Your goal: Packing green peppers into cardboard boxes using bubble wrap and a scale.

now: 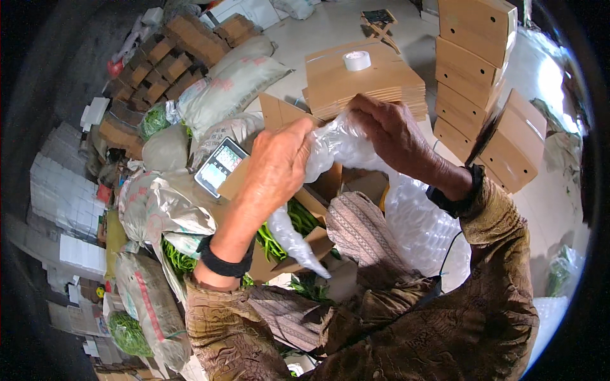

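My left hand (276, 159) and my right hand (394, 133) are both closed on a bunched length of clear bubble wrap (337, 143), raised in front of me. A twisted tail hangs below my left wrist. Beyond my right forearm lies a broad spread of bubble wrap (419, 216), which seems to join the held piece. Under my hands stands an open cardboard box (279, 270) with long green peppers (302, 219) in it. My left forearm hides part of the box and of a scale's display (221, 166) beside it.
A stack of flattened cartons (362, 79) stands ahead, with a roll of tape (357, 60) on top. Closed cartons (467, 73) are piled at the right. Full woven sacks (238, 86) and bags of green produce line the left. A folding stool (380, 28) stands at the back.
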Available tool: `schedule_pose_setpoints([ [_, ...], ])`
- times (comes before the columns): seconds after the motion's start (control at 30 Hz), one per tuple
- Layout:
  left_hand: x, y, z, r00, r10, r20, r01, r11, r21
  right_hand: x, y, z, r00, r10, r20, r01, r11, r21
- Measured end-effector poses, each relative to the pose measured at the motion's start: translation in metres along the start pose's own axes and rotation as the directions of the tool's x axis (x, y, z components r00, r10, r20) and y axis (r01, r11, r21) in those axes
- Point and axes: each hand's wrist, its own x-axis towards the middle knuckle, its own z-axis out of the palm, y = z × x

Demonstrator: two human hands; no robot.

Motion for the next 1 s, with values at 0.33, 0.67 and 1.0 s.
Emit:
schedule_pose_setpoints([
  [0.33, -0.085, -0.203, 0.010, 0.626, -0.546, -0.558, -0.089, 0.661, -0.746, -0.080, 0.034, -0.028, 0.962, 0.267, 0.050, -0.255, 0.951, -0.177],
  [0.67, -0.146, -0.168, -0.085, 0.746, -0.386, -0.543, 0.432, 0.901, -0.046, -0.222, 0.170, -0.063, 0.909, 0.319, 0.268, -0.109, 0.803, -0.586],
  [1.0, -0.139, -0.059, -0.006, 0.943, 0.235, -0.237, -0.086, 0.859, 0.505, -0.002, 0.004, 0.222, 0.938, -0.084, 0.336, -0.275, 0.410, 0.870],
])
